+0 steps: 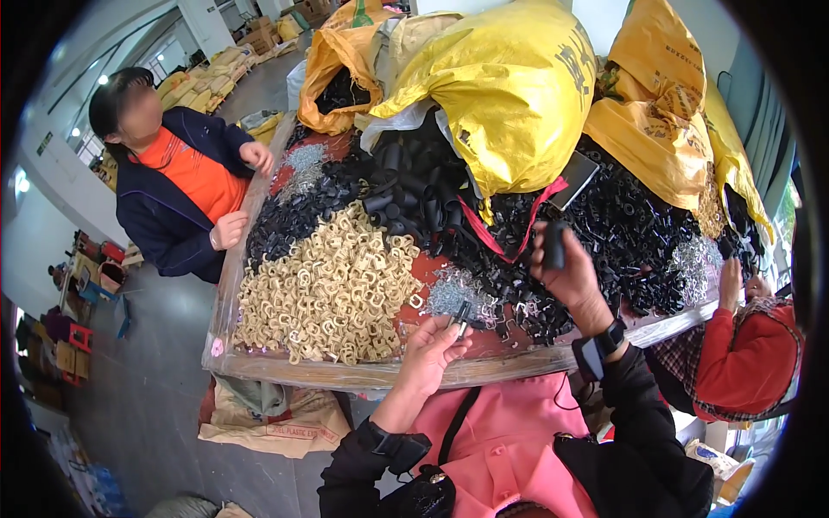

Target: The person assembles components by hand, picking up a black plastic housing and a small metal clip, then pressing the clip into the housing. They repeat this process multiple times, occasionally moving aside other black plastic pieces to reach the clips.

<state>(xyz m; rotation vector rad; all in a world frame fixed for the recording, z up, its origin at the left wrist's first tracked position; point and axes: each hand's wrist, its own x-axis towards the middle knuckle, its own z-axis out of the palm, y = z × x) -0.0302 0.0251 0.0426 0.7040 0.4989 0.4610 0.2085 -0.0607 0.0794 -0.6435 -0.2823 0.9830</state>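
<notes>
My left hand (425, 352), near the table's front edge, pinches a small black plastic piece with a metal-looking part (464, 314). Its exact kind is too small to make out. Upright in my right hand (579, 287) is a black plastic cylinder (553, 245), gripped by the fingers above the table. A heap of beige loop-shaped plastic pieces (319, 293) lies left of my left hand. Just beyond that hand are small silvery metal parts (455, 290). More black cylinders (395, 192) lie farther back, under the edge of a yellow sack.
Big yellow sacks (509, 86) and an orange sack (661, 129) rest along the table's back. Small black parts (639, 233) cover the right side, near a dark flat rectangular object (577, 180). One person (190, 173) stands at the left; another in red (747, 354) works at the right.
</notes>
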